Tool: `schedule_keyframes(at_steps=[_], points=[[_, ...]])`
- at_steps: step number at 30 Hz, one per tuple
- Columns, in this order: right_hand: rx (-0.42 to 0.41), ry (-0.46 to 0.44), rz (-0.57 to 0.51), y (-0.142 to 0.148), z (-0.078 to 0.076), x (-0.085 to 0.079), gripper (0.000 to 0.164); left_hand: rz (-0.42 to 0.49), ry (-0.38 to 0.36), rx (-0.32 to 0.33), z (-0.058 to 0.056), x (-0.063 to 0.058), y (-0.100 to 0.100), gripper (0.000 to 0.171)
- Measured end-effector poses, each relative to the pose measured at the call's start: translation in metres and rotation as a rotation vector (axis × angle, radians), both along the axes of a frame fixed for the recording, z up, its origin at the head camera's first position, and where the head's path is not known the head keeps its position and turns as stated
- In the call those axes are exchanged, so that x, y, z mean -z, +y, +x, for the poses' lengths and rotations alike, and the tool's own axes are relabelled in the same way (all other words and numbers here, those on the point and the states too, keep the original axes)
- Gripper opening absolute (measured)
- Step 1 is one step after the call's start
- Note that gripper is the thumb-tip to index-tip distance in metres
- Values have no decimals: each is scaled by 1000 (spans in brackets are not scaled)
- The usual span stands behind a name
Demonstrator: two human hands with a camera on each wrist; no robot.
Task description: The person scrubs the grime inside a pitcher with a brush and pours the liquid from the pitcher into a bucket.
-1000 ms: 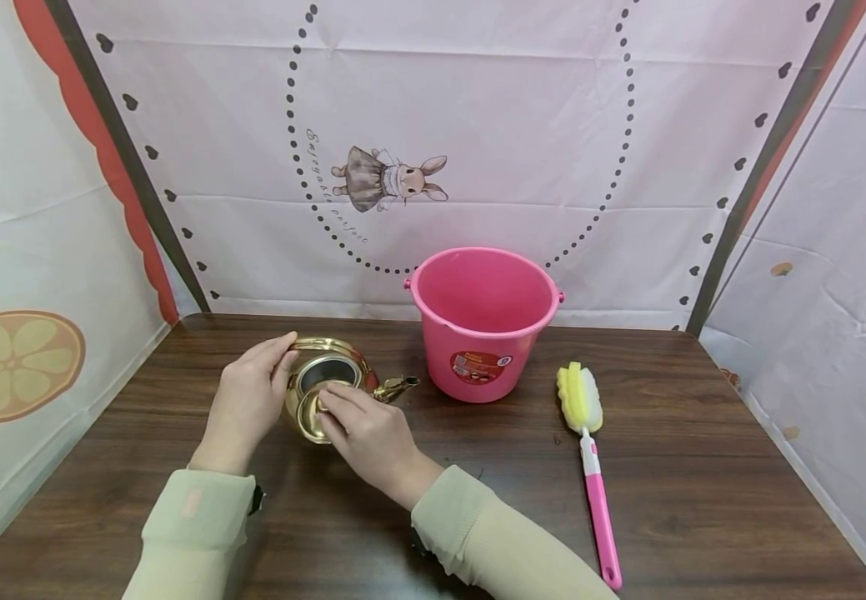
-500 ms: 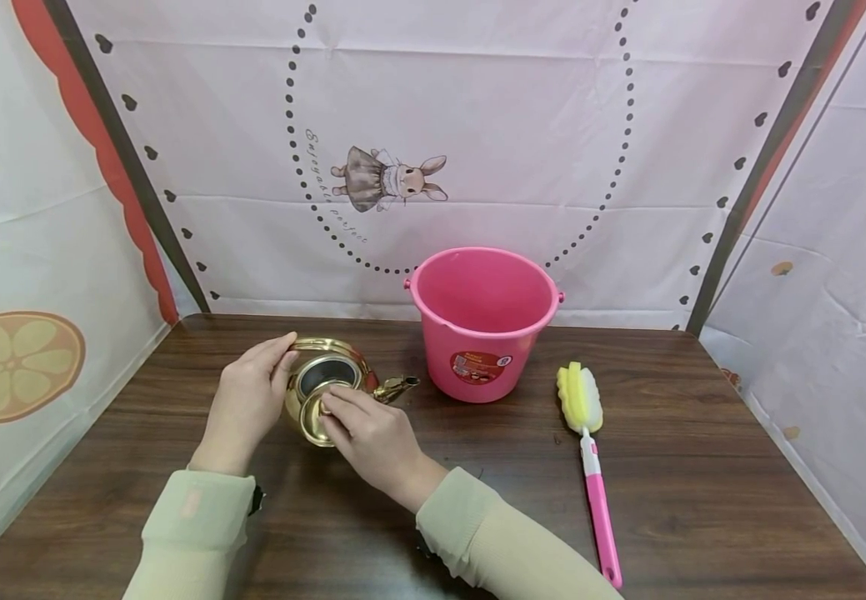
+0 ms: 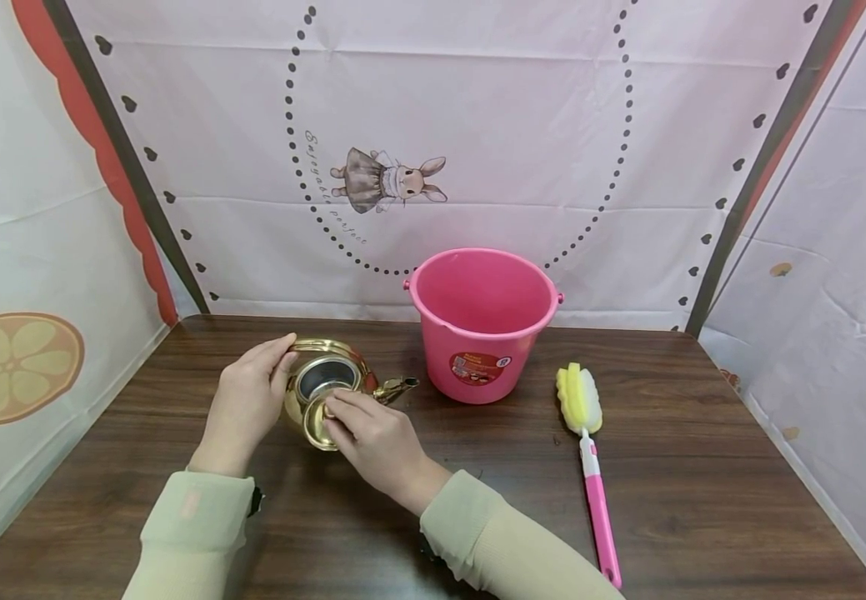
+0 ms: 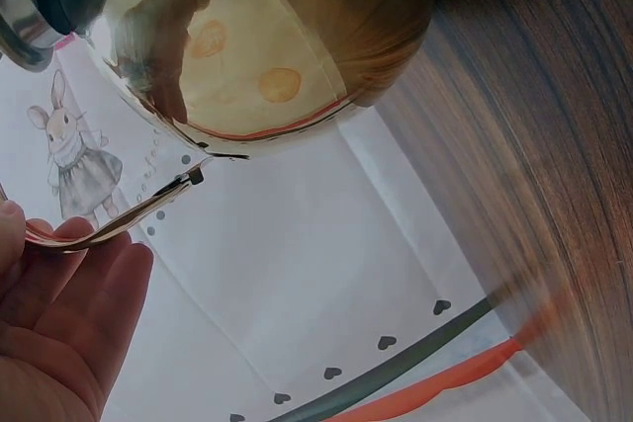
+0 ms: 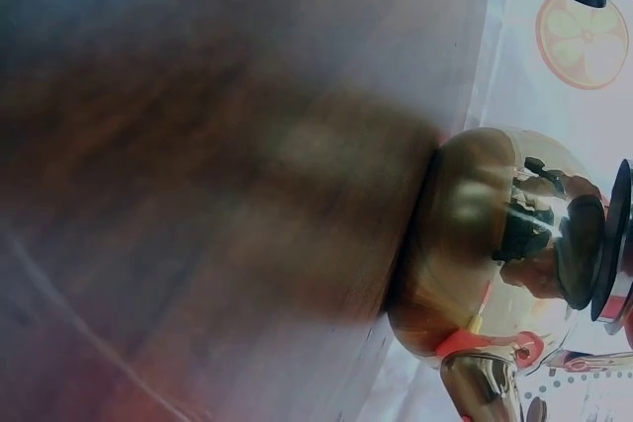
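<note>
A shiny gold kettle (image 4: 267, 46) stands on the table at left, its spout pointing right and its round mouth uncovered. My left hand (image 3: 241, 404) holds the kettle's raised handle (image 3: 323, 344); the left wrist view shows the thumb and fingers on that thin handle (image 4: 148, 207). With fingertips and thumb, my right hand (image 3: 380, 437) pinches the gold lid (image 3: 316, 427) by its knob, mostly hidden by the fingers. The lid is tilted in front of the mouth. In the right wrist view, the dark edge of the lid (image 5: 611, 244) appears apart from the kettle body (image 5: 460, 244).
A pink bucket (image 3: 481, 358) with a red label stands right of the spout, near the back edge. Farther right lies a sponge brush (image 3: 590, 458) with a yellow and white head and pink handle. Printed cloth (image 3: 515, 125) surrounds the brown wooden table (image 3: 703, 467).
My right hand and the lid have shifted slightly towards me and to the right, showing more of the kettle's mouth. The left hand and kettle have stayed in place.
</note>
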State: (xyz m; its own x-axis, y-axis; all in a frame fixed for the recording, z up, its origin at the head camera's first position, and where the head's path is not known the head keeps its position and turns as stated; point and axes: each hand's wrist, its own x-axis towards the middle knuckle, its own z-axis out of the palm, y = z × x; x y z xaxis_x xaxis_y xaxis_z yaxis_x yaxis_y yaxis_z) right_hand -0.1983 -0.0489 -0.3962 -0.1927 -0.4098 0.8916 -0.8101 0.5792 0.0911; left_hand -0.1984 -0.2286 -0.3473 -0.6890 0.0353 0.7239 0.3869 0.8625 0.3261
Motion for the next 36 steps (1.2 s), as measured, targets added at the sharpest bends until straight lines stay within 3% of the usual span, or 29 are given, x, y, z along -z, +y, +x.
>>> schedule_keyframes(at_steps=[36], points=[[-88,-91,-15,21,4,1,26,1,-8,-9,1,-1,0,28]])
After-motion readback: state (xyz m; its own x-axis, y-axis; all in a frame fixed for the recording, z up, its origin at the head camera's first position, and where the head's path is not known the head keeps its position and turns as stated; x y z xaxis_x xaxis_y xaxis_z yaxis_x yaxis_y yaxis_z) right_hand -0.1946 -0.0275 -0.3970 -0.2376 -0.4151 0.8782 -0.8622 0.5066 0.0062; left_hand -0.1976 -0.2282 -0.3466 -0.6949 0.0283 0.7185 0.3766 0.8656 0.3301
